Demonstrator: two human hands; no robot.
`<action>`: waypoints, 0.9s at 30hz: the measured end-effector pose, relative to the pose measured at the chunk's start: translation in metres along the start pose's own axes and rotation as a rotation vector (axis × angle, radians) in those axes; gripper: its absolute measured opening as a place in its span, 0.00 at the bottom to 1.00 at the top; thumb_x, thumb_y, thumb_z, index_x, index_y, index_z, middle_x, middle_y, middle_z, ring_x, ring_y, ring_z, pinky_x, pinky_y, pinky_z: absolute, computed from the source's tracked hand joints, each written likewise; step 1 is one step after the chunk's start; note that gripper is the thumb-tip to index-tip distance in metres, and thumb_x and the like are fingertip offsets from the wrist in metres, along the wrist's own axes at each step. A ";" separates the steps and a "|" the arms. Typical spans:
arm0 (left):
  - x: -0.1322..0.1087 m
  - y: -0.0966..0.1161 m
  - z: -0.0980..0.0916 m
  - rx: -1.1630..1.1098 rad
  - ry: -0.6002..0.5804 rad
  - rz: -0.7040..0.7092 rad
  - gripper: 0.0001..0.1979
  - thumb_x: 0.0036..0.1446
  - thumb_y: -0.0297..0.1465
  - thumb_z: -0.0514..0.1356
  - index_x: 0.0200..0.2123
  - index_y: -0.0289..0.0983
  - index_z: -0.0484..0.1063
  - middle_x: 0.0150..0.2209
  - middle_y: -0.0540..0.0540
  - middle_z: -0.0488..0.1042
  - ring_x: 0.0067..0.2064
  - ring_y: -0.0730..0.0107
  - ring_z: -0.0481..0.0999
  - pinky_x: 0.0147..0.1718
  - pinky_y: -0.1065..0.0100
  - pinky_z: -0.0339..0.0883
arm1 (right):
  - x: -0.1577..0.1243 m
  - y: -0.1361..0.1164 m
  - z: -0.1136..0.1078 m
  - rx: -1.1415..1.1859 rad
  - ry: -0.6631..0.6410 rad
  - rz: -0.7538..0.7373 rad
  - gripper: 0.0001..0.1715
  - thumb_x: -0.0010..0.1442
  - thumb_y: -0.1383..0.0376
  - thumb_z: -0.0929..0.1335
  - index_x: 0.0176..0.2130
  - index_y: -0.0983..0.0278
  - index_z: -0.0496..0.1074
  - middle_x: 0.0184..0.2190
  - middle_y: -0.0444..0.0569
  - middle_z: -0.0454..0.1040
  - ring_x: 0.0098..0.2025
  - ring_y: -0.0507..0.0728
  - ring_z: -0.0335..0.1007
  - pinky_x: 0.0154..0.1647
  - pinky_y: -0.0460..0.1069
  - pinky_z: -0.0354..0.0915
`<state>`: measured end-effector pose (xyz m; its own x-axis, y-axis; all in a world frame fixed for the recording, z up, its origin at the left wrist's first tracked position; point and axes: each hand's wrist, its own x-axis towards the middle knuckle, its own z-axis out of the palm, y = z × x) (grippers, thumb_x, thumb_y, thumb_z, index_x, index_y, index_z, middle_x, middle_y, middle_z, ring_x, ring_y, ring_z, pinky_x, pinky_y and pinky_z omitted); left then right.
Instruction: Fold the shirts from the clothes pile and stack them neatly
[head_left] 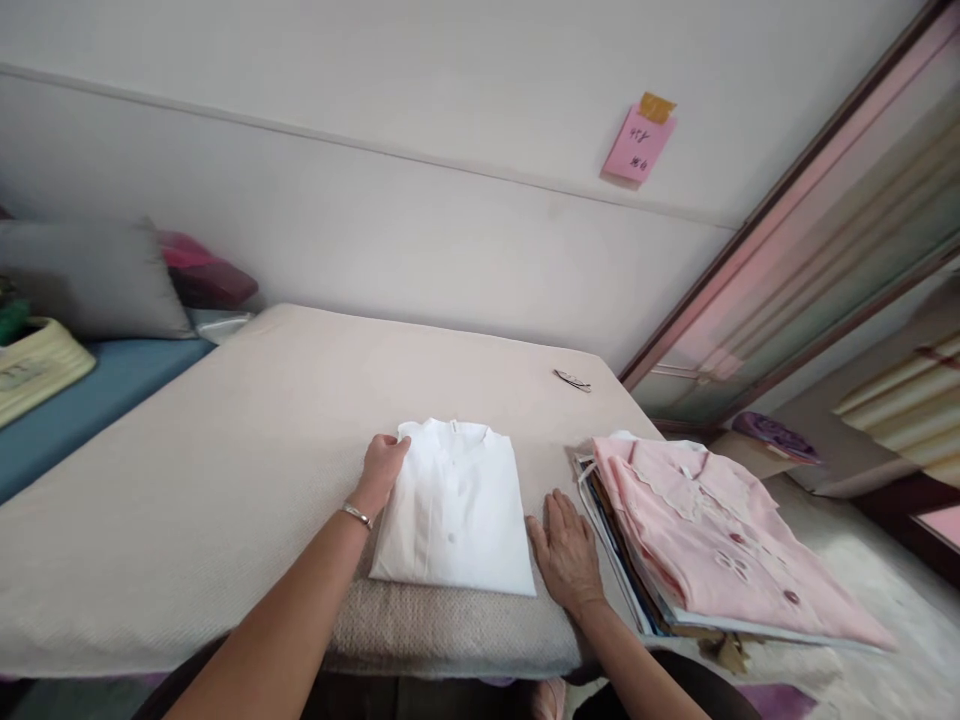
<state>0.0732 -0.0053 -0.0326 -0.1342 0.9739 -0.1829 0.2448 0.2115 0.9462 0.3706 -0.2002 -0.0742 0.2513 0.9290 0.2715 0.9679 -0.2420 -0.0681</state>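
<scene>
A folded white shirt (pixel 472 510) lies flat in front of me, its collar pointing away and its buttons down the middle. My left hand (pixel 384 468) is at the shirt's upper left corner, the thumb and fingers closed on the fabric there. To the right of the shirt, my right hand (pixel 568 550) rests flat on the cover with its fingers stretched out. Its thumb is close to the shirt's right edge; whether it touches, I cannot tell. Beyond that hand lies a pile of folded clothes, topped by a pink shirt (pixel 697 530) with dark red buttons.
A beige quilted cover (pixel 247 440) spreads over the flat surface. Glasses (pixel 572 380) lie near its far right corner. At left are a grey cushion (pixel 90 280) and a cream basket (pixel 41 370) on a blue seat. A pink note (pixel 637 145) is taped to the wall.
</scene>
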 end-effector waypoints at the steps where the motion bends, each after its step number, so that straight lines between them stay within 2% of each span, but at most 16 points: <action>1: 0.000 0.001 0.001 -0.019 -0.016 -0.005 0.19 0.47 0.42 0.64 0.36 0.33 0.72 0.32 0.45 0.76 0.34 0.63 0.75 0.31 0.67 0.65 | 0.000 0.000 -0.001 0.000 0.000 0.000 0.38 0.72 0.50 0.53 0.64 0.74 0.65 0.68 0.65 0.62 0.71 0.67 0.54 0.69 0.63 0.50; 3: 0.001 0.003 0.001 -0.056 -0.080 0.004 0.20 0.45 0.44 0.66 0.33 0.33 0.73 0.29 0.46 0.76 0.33 0.63 0.75 0.31 0.67 0.66 | 0.000 -0.001 -0.002 0.003 0.001 0.000 0.37 0.73 0.51 0.54 0.64 0.74 0.65 0.68 0.65 0.63 0.71 0.67 0.54 0.69 0.63 0.50; 5: 0.002 0.005 0.001 -0.078 -0.148 0.024 0.19 0.45 0.43 0.65 0.34 0.34 0.74 0.30 0.46 0.77 0.33 0.63 0.76 0.32 0.67 0.68 | 0.001 -0.002 -0.004 0.009 0.004 0.007 0.36 0.73 0.51 0.54 0.64 0.73 0.65 0.68 0.66 0.63 0.71 0.67 0.55 0.69 0.63 0.50; 7: 0.004 0.005 0.000 -0.053 -0.166 0.029 0.16 0.48 0.40 0.63 0.35 0.34 0.74 0.31 0.45 0.78 0.34 0.62 0.78 0.35 0.65 0.70 | 0.001 -0.003 -0.007 0.015 0.004 0.014 0.35 0.72 0.51 0.55 0.64 0.73 0.65 0.68 0.65 0.63 0.71 0.67 0.55 0.69 0.63 0.50; 10: 0.006 0.003 -0.001 0.077 -0.090 0.030 0.12 0.49 0.34 0.63 0.36 0.34 0.72 0.34 0.41 0.78 0.39 0.56 0.78 0.40 0.60 0.71 | 0.001 -0.005 -0.010 0.015 -0.005 0.023 0.35 0.73 0.52 0.55 0.65 0.72 0.65 0.68 0.65 0.63 0.71 0.67 0.55 0.69 0.63 0.50; 12: 0.002 0.003 0.000 0.169 -0.018 0.068 0.14 0.50 0.32 0.63 0.41 0.34 0.72 0.41 0.37 0.78 0.48 0.49 0.77 0.49 0.55 0.69 | 0.001 -0.006 -0.012 0.014 -0.014 0.028 0.35 0.73 0.52 0.55 0.65 0.72 0.64 0.69 0.64 0.62 0.71 0.67 0.54 0.69 0.62 0.49; 14: -0.006 0.005 0.003 0.332 0.047 0.205 0.17 0.56 0.33 0.61 0.48 0.34 0.71 0.51 0.32 0.75 0.57 0.45 0.72 0.56 0.50 0.63 | 0.002 -0.006 -0.013 0.016 -0.021 0.031 0.35 0.73 0.51 0.55 0.65 0.72 0.64 0.69 0.64 0.62 0.71 0.66 0.53 0.70 0.62 0.49; 16: -0.015 0.005 0.006 0.568 0.070 0.436 0.20 0.64 0.36 0.55 0.56 0.34 0.68 0.60 0.29 0.69 0.64 0.44 0.66 0.61 0.49 0.59 | 0.002 -0.006 -0.013 0.017 -0.023 0.035 0.35 0.73 0.51 0.55 0.65 0.72 0.64 0.69 0.64 0.62 0.71 0.66 0.53 0.70 0.62 0.48; 18: -0.023 0.000 0.008 0.805 0.019 0.656 0.24 0.69 0.39 0.49 0.62 0.32 0.65 0.67 0.28 0.62 0.69 0.44 0.59 0.65 0.46 0.53 | 0.002 -0.006 -0.013 0.017 -0.025 0.036 0.34 0.73 0.51 0.55 0.65 0.72 0.64 0.69 0.64 0.61 0.71 0.66 0.53 0.70 0.62 0.48; 19: -0.026 -0.004 0.009 0.887 -0.026 0.709 0.26 0.70 0.40 0.47 0.65 0.32 0.63 0.69 0.29 0.59 0.71 0.44 0.55 0.67 0.43 0.49 | 0.002 -0.006 -0.012 0.018 -0.027 0.037 0.34 0.73 0.52 0.55 0.65 0.72 0.64 0.69 0.64 0.61 0.71 0.66 0.52 0.70 0.62 0.48; 21: -0.028 -0.013 0.010 1.004 -0.106 0.710 0.30 0.70 0.42 0.47 0.68 0.32 0.59 0.72 0.30 0.54 0.73 0.42 0.50 0.68 0.38 0.44 | 0.002 -0.006 -0.012 0.024 -0.033 0.038 0.35 0.73 0.52 0.56 0.65 0.72 0.63 0.69 0.64 0.61 0.72 0.66 0.51 0.70 0.62 0.48; 23: -0.027 -0.013 0.011 1.046 -0.156 0.644 0.31 0.70 0.43 0.47 0.69 0.32 0.58 0.73 0.30 0.53 0.73 0.40 0.50 0.67 0.35 0.43 | 0.002 -0.006 -0.013 0.033 -0.039 0.044 0.34 0.73 0.52 0.56 0.65 0.73 0.64 0.70 0.65 0.60 0.72 0.67 0.51 0.70 0.62 0.47; 25: -0.030 0.003 0.011 0.995 -0.143 0.595 0.30 0.70 0.42 0.48 0.68 0.32 0.60 0.72 0.30 0.54 0.73 0.39 0.50 0.67 0.33 0.43 | 0.002 -0.007 -0.015 0.040 -0.044 0.053 0.34 0.73 0.52 0.57 0.65 0.72 0.64 0.69 0.65 0.60 0.72 0.66 0.51 0.70 0.63 0.47; 27: -0.040 0.038 0.007 0.818 -0.109 0.564 0.27 0.69 0.42 0.49 0.64 0.32 0.65 0.69 0.29 0.60 0.71 0.40 0.55 0.66 0.34 0.47 | 0.002 -0.008 -0.017 0.045 -0.041 0.058 0.34 0.73 0.52 0.57 0.65 0.72 0.64 0.69 0.65 0.60 0.72 0.66 0.52 0.70 0.62 0.47</action>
<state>0.0946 -0.0356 0.0091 0.2841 0.9429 0.1740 0.8369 -0.3324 0.4349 0.3634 -0.2011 -0.0564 0.3059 0.9248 0.2265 0.9506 -0.2836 -0.1260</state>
